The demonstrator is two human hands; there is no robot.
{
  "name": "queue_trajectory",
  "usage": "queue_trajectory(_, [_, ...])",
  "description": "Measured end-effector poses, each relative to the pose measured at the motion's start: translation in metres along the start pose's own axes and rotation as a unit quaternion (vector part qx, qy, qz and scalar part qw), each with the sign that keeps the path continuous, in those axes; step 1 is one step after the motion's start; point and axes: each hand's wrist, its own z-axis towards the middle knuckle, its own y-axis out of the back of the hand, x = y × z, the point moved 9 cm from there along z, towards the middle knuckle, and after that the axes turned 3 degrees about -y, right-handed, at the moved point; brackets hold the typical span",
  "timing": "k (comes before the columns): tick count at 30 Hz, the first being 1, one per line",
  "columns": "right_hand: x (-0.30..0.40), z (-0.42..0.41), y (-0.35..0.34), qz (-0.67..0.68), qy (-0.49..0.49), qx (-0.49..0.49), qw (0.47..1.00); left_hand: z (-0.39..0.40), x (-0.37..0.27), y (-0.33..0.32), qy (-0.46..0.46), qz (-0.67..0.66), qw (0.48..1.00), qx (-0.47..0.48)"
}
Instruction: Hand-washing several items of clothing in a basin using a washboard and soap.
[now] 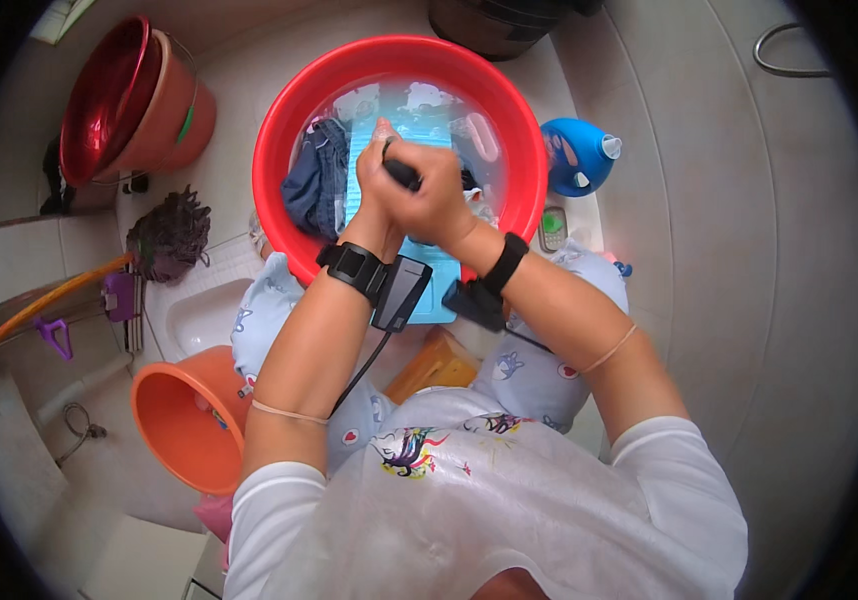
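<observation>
My left hand (378,176) and my right hand (435,187) are pressed together over a light blue plastic washboard (429,277), which leans in a large red basin (535,165) of water. The right hand's fingers are curled against the left. A small black thing (403,174) shows between the hands; its kind, and whether either hand grips it, is unclear. Dark blue denim cloth (316,184) lies in the water left of the board. A pink oval thing (482,137) is at the right, and more cloth is partly hidden under the right hand.
A blue detergent bottle (579,157) and a soap dish (553,229) stand right of the basin. To the left are stacked buckets (189,112), a mop head (170,236), a squat toilet (211,319) and an orange bucket (189,420). A dark bucket (500,30) is beyond the basin.
</observation>
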Motion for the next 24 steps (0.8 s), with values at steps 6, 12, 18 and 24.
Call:
queue_trajectory(6, [-0.043, 0.014, 0.021, -0.032, -0.092, -0.044, 0.994, -0.024, -0.001, -0.034, -0.031, 0.176, 0.965, -0.191])
queue_trajectory(12, [-0.034, 0.010, 0.022, -0.046, -0.024, -0.041, 0.998, -0.028, 0.005, -0.037, 0.003, 0.155, 0.971, -0.183])
queue_trajectory(18, [0.015, 0.005, 0.005, -0.003, 0.031, -0.031, 0.999, -0.019, -0.011, -0.032, 0.016, -0.012, 0.998, 0.061])
queue_trajectory(24, [-0.070, 0.036, 0.038, -0.150, -0.097, 0.039, 0.983, -0.028, -0.020, -0.060, -0.001, 0.207, 0.963, -0.171])
